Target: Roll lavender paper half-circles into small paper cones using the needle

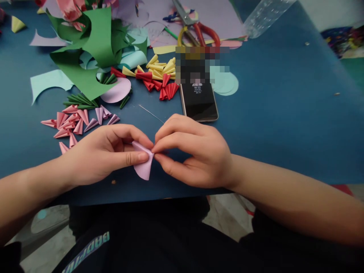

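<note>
My left hand (pixel 105 153) pinches a lilac paper piece (pixel 144 170) between thumb and fingers, over the table's near edge. The paper is curled, with its narrow corner towards the right. At that corner my right hand (pixel 193 151) has its thumb and fingertips closed on the paper. A thin needle-like metal pin (pixel 150 113) shows just behind my right fingers; its lower end is hidden. Just beyond my left hand lie pink paper cones (pixel 69 123) and lilac paper cones (pixel 99 113).
Green paper offcuts (pixel 98 41), green cones (pixel 79 100), yellow cones (pixel 162 68) and red cones (pixel 169 89) cover the left and middle of the blue table (pixel 284 113). A phone (pixel 199 102), pale blue discs (pixel 227 81), scissors (pixel 196 28) and a clear plastic bottle (pixel 264 17) lie farther back.
</note>
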Demonstrator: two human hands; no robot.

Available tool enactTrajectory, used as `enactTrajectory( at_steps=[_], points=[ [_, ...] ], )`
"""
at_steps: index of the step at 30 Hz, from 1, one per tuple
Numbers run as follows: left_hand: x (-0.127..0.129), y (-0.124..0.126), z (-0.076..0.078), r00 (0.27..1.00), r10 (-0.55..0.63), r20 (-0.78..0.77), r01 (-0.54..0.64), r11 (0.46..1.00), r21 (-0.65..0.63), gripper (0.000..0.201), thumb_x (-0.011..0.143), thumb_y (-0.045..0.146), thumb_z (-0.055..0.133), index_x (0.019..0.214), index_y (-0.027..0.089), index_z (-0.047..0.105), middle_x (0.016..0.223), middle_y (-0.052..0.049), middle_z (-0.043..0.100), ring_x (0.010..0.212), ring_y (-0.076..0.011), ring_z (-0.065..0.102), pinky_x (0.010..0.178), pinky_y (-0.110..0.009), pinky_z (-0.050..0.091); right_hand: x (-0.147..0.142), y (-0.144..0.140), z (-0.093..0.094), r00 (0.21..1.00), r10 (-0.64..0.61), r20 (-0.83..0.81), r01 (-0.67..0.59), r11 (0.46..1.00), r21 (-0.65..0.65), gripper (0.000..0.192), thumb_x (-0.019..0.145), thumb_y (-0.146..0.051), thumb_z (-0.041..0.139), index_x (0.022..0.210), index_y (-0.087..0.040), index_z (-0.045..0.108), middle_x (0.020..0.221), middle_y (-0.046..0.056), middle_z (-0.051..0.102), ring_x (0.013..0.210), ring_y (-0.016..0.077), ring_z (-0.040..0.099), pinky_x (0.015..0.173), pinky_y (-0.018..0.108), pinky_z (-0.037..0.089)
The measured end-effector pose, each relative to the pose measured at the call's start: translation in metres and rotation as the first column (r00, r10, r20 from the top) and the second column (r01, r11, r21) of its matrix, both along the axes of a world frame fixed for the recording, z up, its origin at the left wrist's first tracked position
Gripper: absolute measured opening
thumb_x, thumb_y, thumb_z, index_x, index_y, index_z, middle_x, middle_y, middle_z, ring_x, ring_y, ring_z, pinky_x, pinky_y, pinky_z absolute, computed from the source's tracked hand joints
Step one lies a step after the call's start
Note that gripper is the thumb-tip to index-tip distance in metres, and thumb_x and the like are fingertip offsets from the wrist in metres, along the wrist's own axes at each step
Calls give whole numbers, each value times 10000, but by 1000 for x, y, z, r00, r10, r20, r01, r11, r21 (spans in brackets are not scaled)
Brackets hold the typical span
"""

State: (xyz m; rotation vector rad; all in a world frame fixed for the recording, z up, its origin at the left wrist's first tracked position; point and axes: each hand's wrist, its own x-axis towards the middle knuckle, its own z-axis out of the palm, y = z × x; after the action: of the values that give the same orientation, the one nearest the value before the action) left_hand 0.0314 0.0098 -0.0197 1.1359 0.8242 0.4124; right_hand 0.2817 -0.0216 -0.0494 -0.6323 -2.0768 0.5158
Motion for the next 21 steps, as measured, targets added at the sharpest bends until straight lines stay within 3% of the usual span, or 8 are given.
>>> enactTrajectory(
  at_steps=[4, 9, 21],
  points=[
    [-2, -2, -2, 1000, -19, -22, 22, 990, 141, 203, 907, 348, 992, 1030, 239, 873, 961, -42, 821, 770, -172, 806, 749, -242, 711, -1, 1, -1, 1000, 3, -24, -4, 1000, -28, 90, 1011, -114, 738, 1013, -205, 738, 1004, 58, 790, 894, 178, 728, 820, 348, 626],
    [-4, -6, 2, 995, 47, -91, -6, 914, 406, 65, 946, 297, 930, 980, 246, 906, 1185, -71, 717, 1077, -188, 769, 887, -192, 679, -2, 1, -1, 1000, 4, -28, -5, 999, -52, 56, 1009, -126, 750, 1015, -182, 752, 980, 60, 785, 888, 164, 727, 823, 321, 620],
    [-4, -5, 8, 986, -18, -167, 95, 881, 464, 91, 967, 306, 882, 901, 250, 907, 1089, -51, 683, 937, -169, 686, 802, -206, 580, -2, -4, 4, 998, 46, -35, -50, 991, -122, 86, 1016, -130, 751, 975, -205, 747, 966, 51, 792, 893, 172, 730, 804, 336, 615]
  ],
)
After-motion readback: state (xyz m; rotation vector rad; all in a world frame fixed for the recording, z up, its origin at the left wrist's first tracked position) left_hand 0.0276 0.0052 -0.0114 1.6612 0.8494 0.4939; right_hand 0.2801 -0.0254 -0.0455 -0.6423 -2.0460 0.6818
